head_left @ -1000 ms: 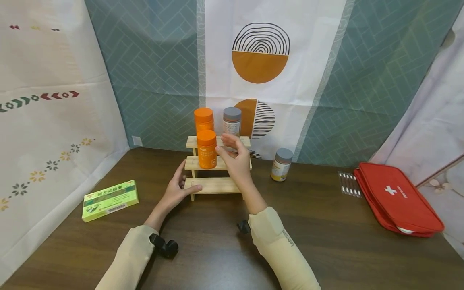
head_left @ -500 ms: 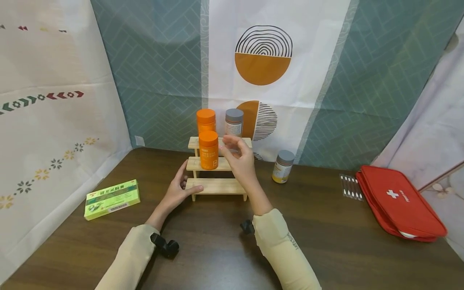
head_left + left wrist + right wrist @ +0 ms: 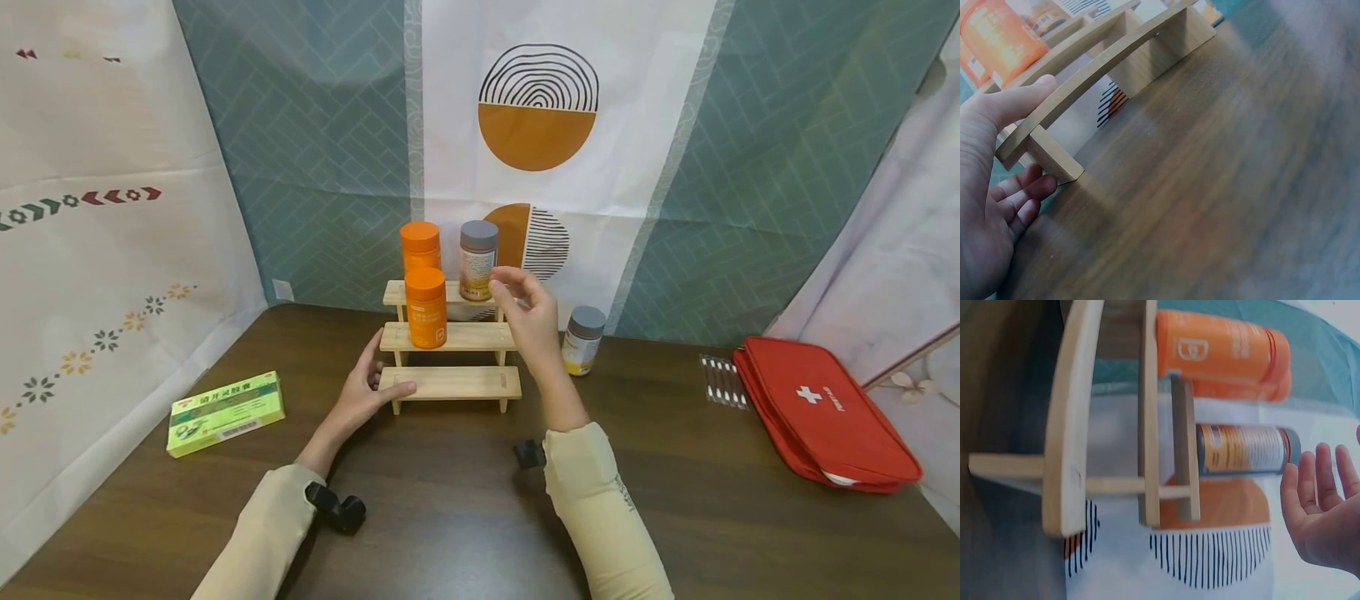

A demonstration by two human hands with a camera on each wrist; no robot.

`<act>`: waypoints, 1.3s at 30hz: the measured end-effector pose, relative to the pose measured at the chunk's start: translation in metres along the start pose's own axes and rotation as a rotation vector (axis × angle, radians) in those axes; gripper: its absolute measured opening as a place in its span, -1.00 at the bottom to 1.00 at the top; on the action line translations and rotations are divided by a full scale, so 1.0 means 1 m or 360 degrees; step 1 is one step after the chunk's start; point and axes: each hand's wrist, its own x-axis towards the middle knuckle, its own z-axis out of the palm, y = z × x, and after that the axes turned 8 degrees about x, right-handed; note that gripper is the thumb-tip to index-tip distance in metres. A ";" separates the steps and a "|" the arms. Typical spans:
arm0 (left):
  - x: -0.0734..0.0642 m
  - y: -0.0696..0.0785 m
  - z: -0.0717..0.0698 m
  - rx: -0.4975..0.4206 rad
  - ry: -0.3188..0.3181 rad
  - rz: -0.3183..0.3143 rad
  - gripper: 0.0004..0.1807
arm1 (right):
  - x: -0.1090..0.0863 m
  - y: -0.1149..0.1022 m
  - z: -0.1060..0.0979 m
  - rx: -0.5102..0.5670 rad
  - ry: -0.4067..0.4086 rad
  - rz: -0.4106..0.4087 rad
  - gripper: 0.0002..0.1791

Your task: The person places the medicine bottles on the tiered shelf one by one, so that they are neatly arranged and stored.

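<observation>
A three-tier wooden rack [image 3: 450, 382] stands on the table. My left hand [image 3: 358, 393] grips its left end, the thumb [image 3: 1029, 97] on top of a step and the fingers curled by the leg. One orange bottle [image 3: 427, 310] stands upright on the middle step; a second orange bottle [image 3: 420, 243] is on the top step, partly hidden behind it. To its right on the top step stands a grey-capped bottle [image 3: 477, 262]. My right hand [image 3: 531, 321] is beside that bottle, holding nothing, with relaxed fingers [image 3: 1325, 475].
Another grey-capped bottle [image 3: 583, 340] stands on the table right of the rack. A green-yellow medicine box [image 3: 225, 414] lies at the left. At the right lie a red first aid pouch [image 3: 825, 412] and a clear pack of cotton swabs [image 3: 723, 382]. Curtains hang behind.
My right hand has moved right, away from the orange bottle on the middle step, uncovering the grey-capped bottle on the top step. The left hand keeps its grip on the rack.
</observation>
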 end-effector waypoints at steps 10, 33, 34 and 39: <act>0.000 0.002 0.000 0.0023 0.0005 0.0007 0.11 | 0.009 -0.002 -0.031 -0.0113 0.0044 0.0023 -0.64; -0.014 0.031 -0.007 0.0011 -0.0028 0.0006 0.06 | 0.018 0.019 -0.105 -0.0182 0.0442 0.0199 -0.47; -0.014 0.031 -0.007 0.0012 -0.0027 0.0006 0.06 | 0.018 0.020 -0.107 -0.0183 0.0447 0.0219 -0.45; -0.015 0.032 -0.006 0.0009 -0.0033 -0.0006 0.06 | 0.016 0.031 -0.113 -0.0177 0.0467 0.0332 -0.39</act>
